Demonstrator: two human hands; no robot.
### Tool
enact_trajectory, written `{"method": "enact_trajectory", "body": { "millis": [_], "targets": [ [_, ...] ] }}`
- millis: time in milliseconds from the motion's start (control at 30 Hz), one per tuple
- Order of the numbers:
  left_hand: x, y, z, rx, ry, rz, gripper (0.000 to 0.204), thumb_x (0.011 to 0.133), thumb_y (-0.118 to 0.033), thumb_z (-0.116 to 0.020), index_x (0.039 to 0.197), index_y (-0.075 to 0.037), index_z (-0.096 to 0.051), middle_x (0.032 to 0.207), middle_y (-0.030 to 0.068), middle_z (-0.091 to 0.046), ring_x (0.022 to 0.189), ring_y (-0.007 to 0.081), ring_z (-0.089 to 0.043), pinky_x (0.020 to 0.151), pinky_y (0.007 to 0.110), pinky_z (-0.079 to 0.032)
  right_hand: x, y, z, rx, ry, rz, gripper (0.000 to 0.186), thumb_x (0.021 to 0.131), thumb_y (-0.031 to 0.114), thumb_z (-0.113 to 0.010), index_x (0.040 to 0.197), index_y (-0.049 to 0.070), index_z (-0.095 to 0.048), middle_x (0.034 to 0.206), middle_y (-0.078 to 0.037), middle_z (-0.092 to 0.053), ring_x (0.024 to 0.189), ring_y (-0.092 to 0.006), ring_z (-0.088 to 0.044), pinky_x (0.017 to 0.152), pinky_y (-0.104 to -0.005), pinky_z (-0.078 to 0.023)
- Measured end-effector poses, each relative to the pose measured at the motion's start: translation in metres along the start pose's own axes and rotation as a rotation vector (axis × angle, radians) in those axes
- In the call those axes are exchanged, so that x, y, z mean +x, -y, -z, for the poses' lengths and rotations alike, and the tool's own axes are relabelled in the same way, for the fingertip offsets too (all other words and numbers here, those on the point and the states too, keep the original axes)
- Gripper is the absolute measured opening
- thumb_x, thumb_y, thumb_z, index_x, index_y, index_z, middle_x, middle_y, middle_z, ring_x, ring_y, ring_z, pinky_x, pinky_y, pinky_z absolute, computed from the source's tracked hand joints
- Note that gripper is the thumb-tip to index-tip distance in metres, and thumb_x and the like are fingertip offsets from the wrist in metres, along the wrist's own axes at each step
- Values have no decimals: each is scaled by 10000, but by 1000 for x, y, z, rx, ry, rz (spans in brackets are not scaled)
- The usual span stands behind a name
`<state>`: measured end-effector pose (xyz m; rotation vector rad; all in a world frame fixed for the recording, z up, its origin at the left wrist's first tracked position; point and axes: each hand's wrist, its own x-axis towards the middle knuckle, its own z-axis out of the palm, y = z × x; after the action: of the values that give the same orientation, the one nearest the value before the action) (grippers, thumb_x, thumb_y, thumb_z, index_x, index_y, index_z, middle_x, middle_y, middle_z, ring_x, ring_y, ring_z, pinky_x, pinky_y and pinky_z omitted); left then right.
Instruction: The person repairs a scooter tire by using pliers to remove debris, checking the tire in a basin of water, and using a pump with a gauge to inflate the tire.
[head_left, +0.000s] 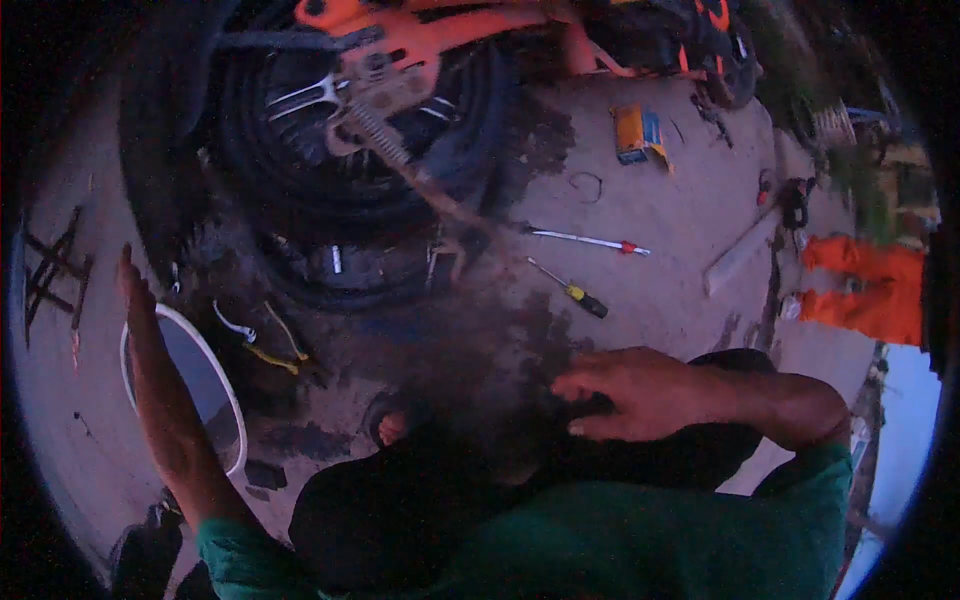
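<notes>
My left hand (135, 285) reaches out at the far left, seen edge-on with its fingers stretched and nothing visible in them. Beneath that forearm lies an oval basin with a white rim (222, 375). My right hand (625, 395) hovers over my dark-clothed leg, fingers loosely bent and apart, holding nothing I can see. Ahead stands an orange motorcycle (430, 45) with its black wheel (300, 175) and a coil-spring shock absorber (380, 135). Yellow-handled pliers (272, 358) and a curved silver tool (235, 322) rest near the basin.
A yellow-and-black screwdriver (587, 300) and a silver rod with a red end (590, 240) lie right of the wheel. Farther off are a yellow-and-blue box (630, 135) and a person in orange trousers (865, 285). A dark crossed frame (55, 270) stands far left.
</notes>
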<state>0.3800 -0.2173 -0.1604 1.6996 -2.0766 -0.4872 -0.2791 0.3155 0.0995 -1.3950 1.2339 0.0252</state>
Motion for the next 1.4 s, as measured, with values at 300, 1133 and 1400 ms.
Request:
{"method": "enact_trajectory", "body": {
  "millis": [300, 1133, 1400],
  "targets": [
    [-71, -126, 44, -8, 267, 228, 472, 926, -279, -583, 1363, -113, -522, 1330, 98, -562, 1279, 259, -481, 1050, 428, -376, -29, 13, 10, -449, 64, 272, 507, 848, 342, -646, 1251, 50, -549, 1112, -138, -602, 1026, -318, -597, 838, -435, -500],
    [-395, -577, 207, -728, 1022, 554, 333, 908, -110, -654, 1221, -14, -594, 1153, 88, -656, 992, 200, -648, 835, 326, -521, -146, 115, -146, 963, -549, -297, 276, 920, 275, -651, 1094, 61, -657, 972, -99, -704, 890, -246, -685, 815, -366, -525],
    [-399, -431, 304, -509, 1249, 826, 309, 930, -240, -599, 1169, -44, -616, 932, 51, -646, 776, 167, -640, 681, 300, -510, -216, 178, -147, 1249, -589, -430, 199, 912, 166, -668, 1073, 49, -666, 923, -33, -679, 858, -140, -636, 786, -310, -523]
  ]
}}
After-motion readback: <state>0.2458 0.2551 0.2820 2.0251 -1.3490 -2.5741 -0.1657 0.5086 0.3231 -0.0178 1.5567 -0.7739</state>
